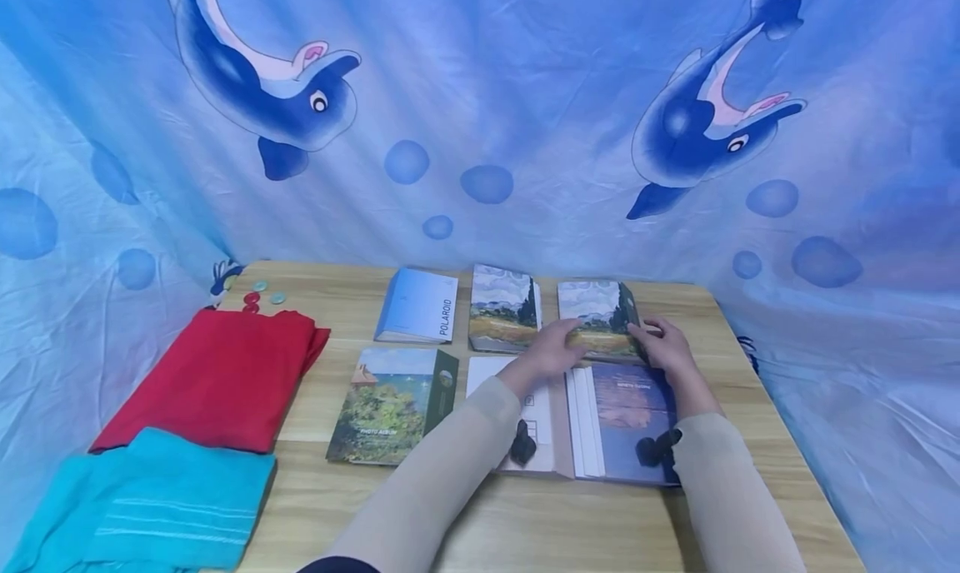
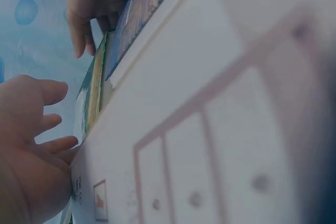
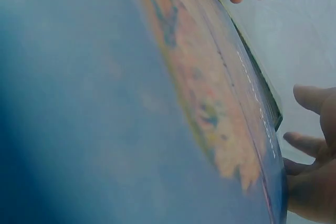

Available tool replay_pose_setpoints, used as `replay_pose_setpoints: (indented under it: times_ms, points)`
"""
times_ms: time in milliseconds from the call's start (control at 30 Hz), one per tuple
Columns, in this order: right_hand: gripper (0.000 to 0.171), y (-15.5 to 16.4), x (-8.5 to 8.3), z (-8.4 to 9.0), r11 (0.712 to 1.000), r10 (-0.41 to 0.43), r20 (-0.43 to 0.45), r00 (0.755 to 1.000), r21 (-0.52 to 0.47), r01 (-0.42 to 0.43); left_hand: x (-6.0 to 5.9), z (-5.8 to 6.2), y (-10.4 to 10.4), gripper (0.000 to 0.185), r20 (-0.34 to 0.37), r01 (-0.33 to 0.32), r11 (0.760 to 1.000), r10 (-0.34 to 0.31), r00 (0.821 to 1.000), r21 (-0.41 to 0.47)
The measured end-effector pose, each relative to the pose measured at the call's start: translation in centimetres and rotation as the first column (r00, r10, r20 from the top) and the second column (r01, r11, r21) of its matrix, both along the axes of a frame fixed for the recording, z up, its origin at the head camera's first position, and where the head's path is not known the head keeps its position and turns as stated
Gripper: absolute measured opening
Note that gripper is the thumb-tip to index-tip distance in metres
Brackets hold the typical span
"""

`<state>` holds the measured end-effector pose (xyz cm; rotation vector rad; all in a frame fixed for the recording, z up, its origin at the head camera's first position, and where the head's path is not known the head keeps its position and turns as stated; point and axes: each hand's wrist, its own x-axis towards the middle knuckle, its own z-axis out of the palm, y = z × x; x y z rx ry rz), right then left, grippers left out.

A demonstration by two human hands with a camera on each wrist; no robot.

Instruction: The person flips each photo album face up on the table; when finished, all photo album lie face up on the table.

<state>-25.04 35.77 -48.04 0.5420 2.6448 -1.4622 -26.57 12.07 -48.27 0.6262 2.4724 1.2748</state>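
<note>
A photo album with a painted landscape cover (image 1: 592, 302) lies at the back right of the table. My left hand (image 1: 549, 355) is over its left front edge, fingers reaching toward the cover. At its right edge, my right hand (image 1: 666, 346) has its fingertips at the spine side. Both hands show loosely spread fingers in the wrist views, the left hand (image 2: 31, 145) and the right hand (image 3: 315, 166). Beneath my forearms an opened album folder lies flat, with a white printed panel (image 1: 480, 377) and a blue-purple cover (image 1: 633, 406).
Another landscape album (image 1: 502, 306), a blue Polaroid album (image 1: 420, 304) and a garden-cover photo album (image 1: 390, 406) lie to the left. Folded red cloth (image 1: 210, 377) and turquoise cloth (image 1: 180, 494) cover the table's left side, with small red and pale-green discs (image 1: 278, 298) behind them.
</note>
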Motion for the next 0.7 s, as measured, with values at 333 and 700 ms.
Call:
replay_pose_setpoints:
  times_ms: [333,700]
  points:
    - [0.109,-0.02,-0.20,0.94,0.997,-0.073,0.087,0.994,-0.020,0.075,-0.41,0.25,-0.47,0.059,0.053,0.013,0.999,-0.015,0.998,0.041]
    - [0.096,-0.19,-0.61,0.41,0.991,0.085,-0.042,0.995,-0.098,-0.089,-0.57,-0.38,-0.37,0.066,0.007,0.057,0.998,-0.057,0.998,0.011]
